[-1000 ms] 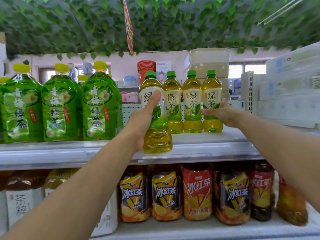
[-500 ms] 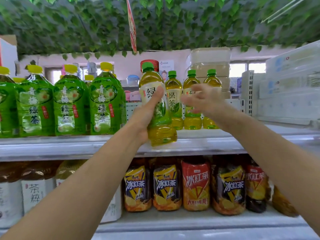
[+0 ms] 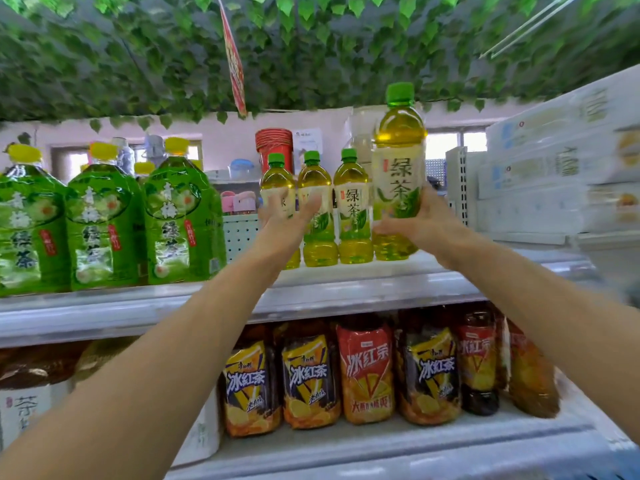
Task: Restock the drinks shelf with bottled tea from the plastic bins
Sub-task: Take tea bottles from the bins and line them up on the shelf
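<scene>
The right grip (image 3: 420,225) holds a green tea bottle (image 3: 398,168) upright at the shelf (image 3: 346,289) right end; the left grip (image 3: 287,220) is wide, fingers straight

Two white shelf boards stocked with bottled tea

Upper shelf (image 3: 346,289): large green plum-tea bottles (image 3: 104,223) standing at left, three small green-tea bottles (image 3: 353,209) upright in a row mid-shelf, white boxes (image 3: 554,161) stacked at right; lower shelf (image 3: 381,445): iced black tea bottles (image 3: 367,372) packed side by side, pale-labelled tea bottles (image 3: 24,403) at far left
</scene>
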The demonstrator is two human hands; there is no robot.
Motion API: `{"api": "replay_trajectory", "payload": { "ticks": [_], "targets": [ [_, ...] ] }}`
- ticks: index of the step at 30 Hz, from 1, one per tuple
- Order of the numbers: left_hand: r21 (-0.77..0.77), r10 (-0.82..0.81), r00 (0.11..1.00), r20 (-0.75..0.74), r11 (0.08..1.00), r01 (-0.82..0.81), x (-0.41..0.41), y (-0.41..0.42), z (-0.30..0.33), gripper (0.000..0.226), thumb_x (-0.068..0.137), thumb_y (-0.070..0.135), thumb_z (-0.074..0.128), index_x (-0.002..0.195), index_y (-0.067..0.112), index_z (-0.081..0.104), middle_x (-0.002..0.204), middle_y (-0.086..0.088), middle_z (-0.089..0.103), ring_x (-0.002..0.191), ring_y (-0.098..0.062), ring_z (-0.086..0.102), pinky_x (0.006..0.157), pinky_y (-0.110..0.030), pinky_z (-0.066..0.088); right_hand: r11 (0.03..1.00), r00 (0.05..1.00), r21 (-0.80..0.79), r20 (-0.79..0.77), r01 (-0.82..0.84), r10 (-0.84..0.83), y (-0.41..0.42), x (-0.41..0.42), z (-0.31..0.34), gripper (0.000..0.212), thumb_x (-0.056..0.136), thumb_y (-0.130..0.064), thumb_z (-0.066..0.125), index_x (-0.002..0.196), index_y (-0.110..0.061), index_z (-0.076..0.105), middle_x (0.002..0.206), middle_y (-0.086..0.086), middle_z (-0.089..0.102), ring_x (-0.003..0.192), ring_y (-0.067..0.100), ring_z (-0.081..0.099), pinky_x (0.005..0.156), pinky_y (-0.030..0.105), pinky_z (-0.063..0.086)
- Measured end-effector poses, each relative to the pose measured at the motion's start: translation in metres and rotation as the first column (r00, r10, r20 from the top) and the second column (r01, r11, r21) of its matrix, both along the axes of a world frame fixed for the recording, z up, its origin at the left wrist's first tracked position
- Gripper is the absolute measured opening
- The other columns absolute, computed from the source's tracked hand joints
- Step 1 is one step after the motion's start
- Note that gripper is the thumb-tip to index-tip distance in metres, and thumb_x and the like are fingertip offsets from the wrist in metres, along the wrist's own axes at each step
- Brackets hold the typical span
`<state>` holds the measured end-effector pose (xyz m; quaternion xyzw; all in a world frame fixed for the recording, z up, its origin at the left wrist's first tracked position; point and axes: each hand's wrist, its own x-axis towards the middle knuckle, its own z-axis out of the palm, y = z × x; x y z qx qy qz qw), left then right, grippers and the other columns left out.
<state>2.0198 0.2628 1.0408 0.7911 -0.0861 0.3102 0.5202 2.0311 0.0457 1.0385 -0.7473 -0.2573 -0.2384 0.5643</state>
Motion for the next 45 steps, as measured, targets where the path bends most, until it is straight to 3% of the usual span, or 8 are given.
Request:
{"api": "replay_trajectory", "payload": {
  "ticks": [4,9,13,16,18,26,41,45],
  "targets": [
    [0.079,0.105,0.971,-0.214,0.993,-0.091,0.027,0.018,-0.011,0.098,0.089,0.050,0.069,0.159,0.032,0.003,0.164,-0.005,0.008,0.147,-0.032,0.025,0.119,-0.051,0.024,0.993,0.982,-0.041,-0.152,0.108,-0.113,-0.047,0.025,-0.002,0.049,0.068,0.000,0.084,0.107,-0.017,0.061,0.098,-0.003,0.071,0.093,0.011,0.066,0.099,0.040,0.050],
    [0.147,0.147,0.951,-0.273,0.983,-0.110,0.042,0.017,-0.012,0.114,0.088,0.052,0.070,0.159,0.024,-0.014,0.167,-0.004,-0.017,0.154,-0.030,0.008,0.122,-0.047,0.014,0.983,0.946,-0.043,-0.269,0.178,-0.183,-0.068,0.048,-0.001,0.045,0.068,-0.007,0.086,0.107,-0.017,0.064,0.108,0.006,0.070,0.110,0.027,0.063,0.104,0.045,0.047],
    [0.089,0.187,0.950,-0.249,0.981,-0.170,0.049,0.024,-0.011,0.108,0.084,0.051,0.074,0.159,0.020,0.003,0.164,-0.013,0.008,0.148,-0.034,0.023,0.120,-0.048,0.024,0.975,0.916,-0.116,-0.337,0.189,-0.218,-0.073,0.060,0.003,0.052,0.067,-0.006,0.086,0.111,-0.018,0.061,0.118,0.008,0.067,0.118,0.031,0.058,0.109,0.051,0.041],
    [-0.028,0.128,0.952,-0.277,0.990,-0.142,0.054,0.031,-0.007,0.097,0.084,0.045,0.077,0.152,0.013,0.015,0.150,-0.011,0.040,0.134,-0.029,0.042,0.111,-0.045,0.035,0.972,0.902,-0.118,-0.363,0.203,-0.233,-0.074,0.068,0.003,0.055,0.068,-0.005,0.085,0.115,-0.017,0.060,0.122,0.009,0.065,0.120,0.031,0.056,0.110,0.051,0.040],
    [-0.079,0.068,0.952,-0.299,0.992,-0.096,0.056,0.034,-0.006,0.089,0.086,0.037,0.076,0.152,0.012,0.022,0.147,-0.009,0.045,0.132,-0.029,0.045,0.109,-0.046,0.035,0.964,0.902,-0.133,-0.343,0.231,-0.264,-0.072,0.074,0.001,0.062,0.069,-0.007,0.085,0.125,-0.012,0.059,0.124,0.010,0.065,0.120,0.031,0.056,0.109,0.047,0.040],
    [-0.044,0.061,0.948,-0.311,0.996,-0.078,0.059,0.039,-0.010,0.091,0.083,0.032,0.080,0.153,0.018,0.023,0.151,-0.010,0.041,0.140,-0.032,0.039,0.119,-0.054,0.028,0.944,0.891,-0.160,-0.315,0.290,-0.327,-0.056,0.075,0.006,0.080,0.072,-0.009,0.085,0.138,-0.008,0.039,0.130,0.012,0.056,0.126,0.033,0.049,0.112,0.050,0.037],
    [0.052,0.128,0.951,-0.283,0.992,-0.118,0.058,0.037,-0.014,0.092,0.085,0.039,0.078,0.153,0.016,0.019,0.147,-0.008,0.036,0.137,-0.028,0.035,0.114,-0.044,0.031,0.933,0.889,-0.214,-0.301,0.289,-0.344,-0.053,0.100,0.004,0.070,0.079,-0.011,0.080,0.137,-0.009,0.041,0.127,0.013,0.058,0.122,0.032,0.052,0.111,0.051,0.038],
    [0.080,0.156,0.951,-0.266,0.987,-0.139,0.050,0.031,-0.013,0.088,0.087,0.038,0.076,0.151,0.014,0.020,0.145,-0.009,0.032,0.137,-0.028,0.033,0.115,-0.043,0.032,0.903,0.887,-0.345,-0.288,0.256,-0.361,-0.054,0.094,0.007,0.057,0.087,-0.014,0.073,0.137,-0.012,0.047,0.131,0.014,0.057,0.121,0.030,0.051,0.112,0.049,0.036]
  ]
}}
